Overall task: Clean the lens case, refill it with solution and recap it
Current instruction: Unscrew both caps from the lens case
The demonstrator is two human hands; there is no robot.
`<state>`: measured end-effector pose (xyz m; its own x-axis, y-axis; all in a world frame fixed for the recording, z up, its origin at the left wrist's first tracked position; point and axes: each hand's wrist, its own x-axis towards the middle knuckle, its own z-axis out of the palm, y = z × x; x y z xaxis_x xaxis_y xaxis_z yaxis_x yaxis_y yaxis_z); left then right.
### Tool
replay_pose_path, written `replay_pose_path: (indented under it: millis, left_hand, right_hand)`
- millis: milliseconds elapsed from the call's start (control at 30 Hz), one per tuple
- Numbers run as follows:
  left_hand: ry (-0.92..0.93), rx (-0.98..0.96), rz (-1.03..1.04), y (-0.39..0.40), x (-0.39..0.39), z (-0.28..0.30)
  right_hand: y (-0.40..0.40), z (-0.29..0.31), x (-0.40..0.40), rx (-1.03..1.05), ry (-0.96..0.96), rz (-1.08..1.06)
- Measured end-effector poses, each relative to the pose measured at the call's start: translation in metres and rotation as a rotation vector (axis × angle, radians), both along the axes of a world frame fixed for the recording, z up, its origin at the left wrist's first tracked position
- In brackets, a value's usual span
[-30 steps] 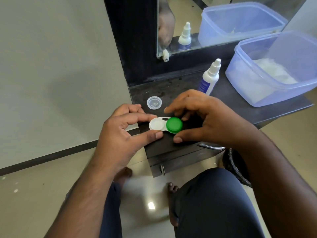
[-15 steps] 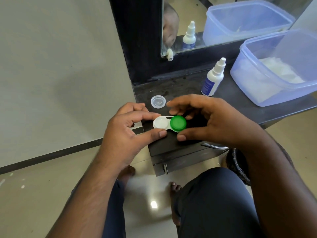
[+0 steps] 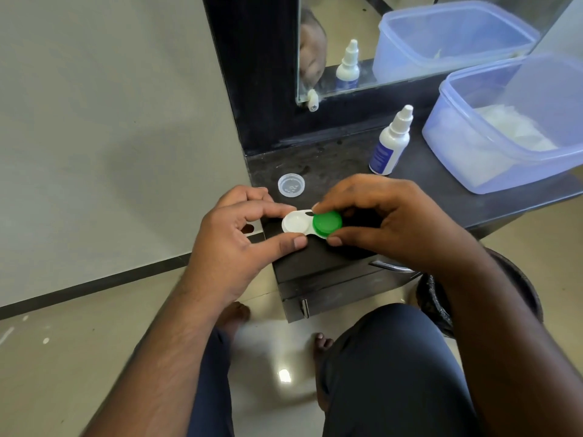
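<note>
A white lens case is held above the front left corner of the dark counter. My left hand pinches its uncapped left well between thumb and forefinger. My right hand grips the green cap that sits on the right well, thumb below and forefinger above. A clear round cap lies upside down on the counter just behind my left hand. The white solution bottle with a blue label stands upright further back.
A translucent blue tub with white material inside sits at the counter's right. A mirror behind reflects the bottle and tub. Drawers with metal handles lie under the counter. A dark bin stands by my right knee.
The hands and case have stayed together while the view shifted slightly. My right fingers have closed more tightly round the green cap, which now looks tilted on its well.
</note>
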<state>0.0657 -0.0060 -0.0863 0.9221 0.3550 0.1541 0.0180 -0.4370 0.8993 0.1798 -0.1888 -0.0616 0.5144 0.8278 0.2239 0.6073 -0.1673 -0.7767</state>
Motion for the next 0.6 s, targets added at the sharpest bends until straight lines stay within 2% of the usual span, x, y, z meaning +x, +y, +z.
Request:
replay_pose_path:
  millis: [100, 200, 467, 600]
  left_hand:
    - [0.006, 0.001, 0.0, 0.0, -0.001, 0.0]
    - [0.011, 0.002, 0.002, 0.0, -0.001, 0.0]
    - [-0.022, 0.016, 0.006, -0.002, -0.001, -0.001]
    - [-0.052, 0.013, -0.002, -0.002, -0.004, -0.003]
  right_hand:
    - [-0.002, 0.002, -0.001, 0.024, 0.085, 0.0]
    - [-0.001, 0.006, -0.002, 0.016, 0.143, -0.147]
    - [0.024, 0.002, -0.012, -0.01, 0.075, -0.589]
    - [0.032, 0.005, -0.012, -0.089, 0.075, -0.64]
